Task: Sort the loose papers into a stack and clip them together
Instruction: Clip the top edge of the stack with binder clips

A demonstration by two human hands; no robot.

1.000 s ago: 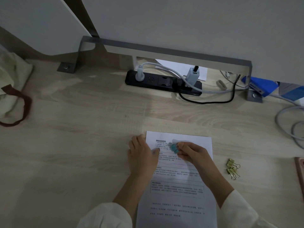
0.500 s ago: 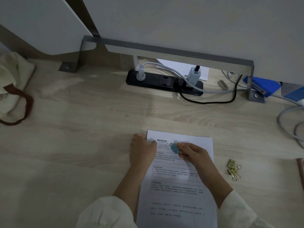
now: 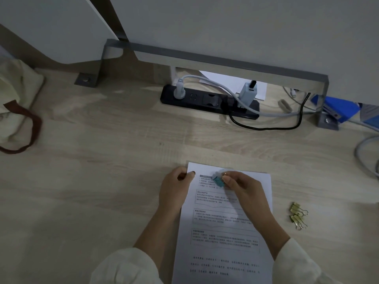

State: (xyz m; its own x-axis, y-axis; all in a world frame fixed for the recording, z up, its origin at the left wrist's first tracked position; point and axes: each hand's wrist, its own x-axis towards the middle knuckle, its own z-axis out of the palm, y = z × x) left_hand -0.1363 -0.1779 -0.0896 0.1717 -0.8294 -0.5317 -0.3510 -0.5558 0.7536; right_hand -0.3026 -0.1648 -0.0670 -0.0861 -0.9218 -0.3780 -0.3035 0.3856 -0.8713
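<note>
A stack of white printed papers (image 3: 223, 232) lies on the wooden desk in front of me, long edge pointing away. My left hand (image 3: 174, 191) grips the stack's top left corner, thumb on top of the sheet. My right hand (image 3: 244, 191) pinches a small teal binder clip (image 3: 217, 181) over the upper part of the top page, a little right of the left hand. Whether the clip bites the paper I cannot tell.
Two gold binder clips (image 3: 297, 216) lie on the desk right of the papers. A black power strip (image 3: 205, 99) with plugs and cables sits at the back under a grey metal bracket. A cream cloth bag (image 3: 14, 103) rests far left. Grey cables (image 3: 365, 156) loop at the right edge.
My left hand has shifted from lying flat beside the page to gripping its top left corner. My right hand keeps the teal clip in nearly the same spot.
</note>
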